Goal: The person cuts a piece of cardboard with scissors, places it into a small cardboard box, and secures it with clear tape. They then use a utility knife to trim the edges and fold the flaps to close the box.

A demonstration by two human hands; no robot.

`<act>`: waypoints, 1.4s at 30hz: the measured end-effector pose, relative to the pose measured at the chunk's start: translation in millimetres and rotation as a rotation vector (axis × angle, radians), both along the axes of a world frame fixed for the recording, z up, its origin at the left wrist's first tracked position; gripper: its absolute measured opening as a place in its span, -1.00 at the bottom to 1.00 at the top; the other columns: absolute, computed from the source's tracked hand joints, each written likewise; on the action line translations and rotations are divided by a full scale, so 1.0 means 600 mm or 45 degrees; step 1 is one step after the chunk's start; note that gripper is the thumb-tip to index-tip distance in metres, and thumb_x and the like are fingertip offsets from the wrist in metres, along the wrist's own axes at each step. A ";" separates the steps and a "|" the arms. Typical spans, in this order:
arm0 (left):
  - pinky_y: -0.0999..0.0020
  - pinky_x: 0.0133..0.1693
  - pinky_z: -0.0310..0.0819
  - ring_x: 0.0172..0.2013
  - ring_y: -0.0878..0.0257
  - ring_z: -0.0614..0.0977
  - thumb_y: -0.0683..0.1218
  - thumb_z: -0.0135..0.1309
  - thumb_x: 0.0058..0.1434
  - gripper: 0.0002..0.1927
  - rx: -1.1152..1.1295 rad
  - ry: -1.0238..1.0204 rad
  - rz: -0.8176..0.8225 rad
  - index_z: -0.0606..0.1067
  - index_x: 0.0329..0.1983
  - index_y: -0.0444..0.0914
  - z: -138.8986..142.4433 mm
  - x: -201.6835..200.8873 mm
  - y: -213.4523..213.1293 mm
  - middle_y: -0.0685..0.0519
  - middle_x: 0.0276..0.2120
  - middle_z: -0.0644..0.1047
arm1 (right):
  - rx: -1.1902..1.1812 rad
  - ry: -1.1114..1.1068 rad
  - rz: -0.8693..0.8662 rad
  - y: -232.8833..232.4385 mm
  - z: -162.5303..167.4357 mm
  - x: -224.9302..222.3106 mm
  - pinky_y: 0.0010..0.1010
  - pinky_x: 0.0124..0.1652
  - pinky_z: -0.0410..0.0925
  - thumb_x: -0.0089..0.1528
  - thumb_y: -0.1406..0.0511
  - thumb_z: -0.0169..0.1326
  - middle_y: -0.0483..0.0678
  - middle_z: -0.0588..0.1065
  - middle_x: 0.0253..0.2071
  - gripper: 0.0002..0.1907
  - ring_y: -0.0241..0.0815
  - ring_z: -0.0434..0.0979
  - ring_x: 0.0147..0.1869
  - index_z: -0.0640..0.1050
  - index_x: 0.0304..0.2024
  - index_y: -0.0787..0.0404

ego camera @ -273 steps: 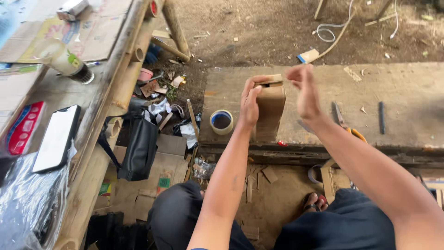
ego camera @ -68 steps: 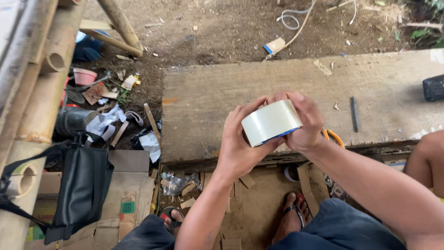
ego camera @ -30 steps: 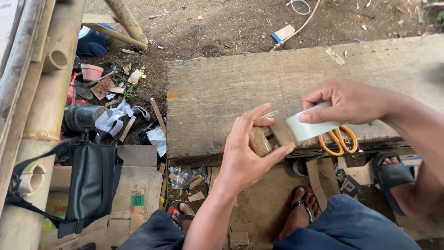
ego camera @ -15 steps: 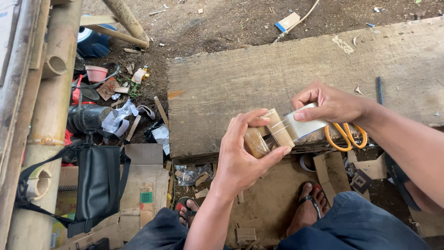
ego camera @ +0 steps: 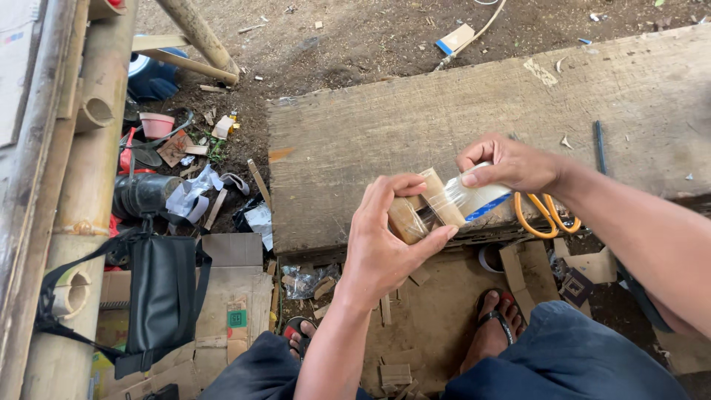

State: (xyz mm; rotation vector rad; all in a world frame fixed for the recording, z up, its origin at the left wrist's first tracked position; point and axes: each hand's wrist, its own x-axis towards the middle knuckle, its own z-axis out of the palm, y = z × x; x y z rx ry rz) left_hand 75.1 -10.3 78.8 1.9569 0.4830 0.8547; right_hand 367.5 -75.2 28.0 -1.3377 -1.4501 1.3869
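Left hand (ego camera: pixel 381 248) is clamped on a small bundle of bamboo pieces (ego camera: pixel 422 211), thumb on top and fingers curled underneath, held in the air just in front of the near edge of the table (ego camera: pixel 385 126). Right hand (ego camera: pixel 507 163) grips a roll of clear tape (ego camera: pixel 481 200) with a blue inner rim, fingers wrapped over the top of the roll. A short stretch of clear tape runs from the roll onto the bamboo pieces, so the two hands sit close together, joined by the tape, not touching each other.

Orange-handled scissors (ego camera: pixel 548 215) lie on the table edge just right of the roll, partly hidden by the right wrist. A dark thin rod (ego camera: pixel 600 148) lies on the table further right. The table is a worn wooden slab with bare dirt ground behind it.

Below the hands: cardboard scraps on the ground, the person's foot in a sandal (ego camera: pixel 496 326), and dark blue trousers at the knees. Left side: a black shoulder bag (ego camera: pixel 163 296) hangs against thick bamboo poles (ego camera: pixel 81 185), with a pink cup (ego camera: pixel 157 124) and mixed litter beyond it.
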 end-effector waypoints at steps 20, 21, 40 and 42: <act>-0.09 0.38 0.03 0.42 -0.21 0.21 -0.06 -0.09 0.28 -0.30 1.321 1.033 0.370 0.16 0.41 -0.54 -0.013 0.060 -0.053 -0.43 0.40 0.16 | -0.058 -0.091 -0.533 -0.004 -0.026 -0.080 -0.50 -0.49 0.08 0.26 0.23 0.18 -0.28 0.26 -0.58 -0.66 -0.45 0.13 -0.48 0.42 -0.57 0.15; -0.08 0.37 0.06 0.41 -0.20 0.23 -0.05 -0.09 0.27 -0.30 1.350 1.004 0.380 0.17 0.41 -0.53 -0.020 0.061 -0.044 -0.42 0.39 0.17 | -0.070 -0.169 -0.567 -0.002 -0.019 -0.085 -0.49 -0.48 0.10 0.25 0.22 0.17 -0.27 0.29 -0.58 -0.69 -0.44 0.16 -0.48 0.47 -0.55 0.17; -0.21 0.29 0.20 0.30 -0.46 0.27 0.02 -0.08 0.34 -0.31 1.893 0.840 -0.035 0.14 0.52 -0.22 -0.047 0.000 0.067 -0.22 0.48 0.05 | 0.101 -0.147 -0.951 -0.022 -0.019 -0.222 -0.39 -0.41 0.28 0.32 0.17 0.09 -0.10 0.47 -0.50 -0.67 -0.35 0.37 -0.43 0.54 -0.40 0.32; -0.26 0.30 0.18 0.32 -0.49 0.23 0.04 -0.04 0.30 -0.29 1.997 0.932 -0.020 0.17 0.50 -0.23 -0.051 -0.001 0.064 -0.11 0.51 -0.01 | 0.150 0.059 -0.769 -0.042 -0.026 -0.216 -0.46 -0.33 0.36 0.33 0.14 0.02 -0.12 0.52 -0.35 -0.70 -0.36 0.46 -0.32 0.53 -0.19 0.26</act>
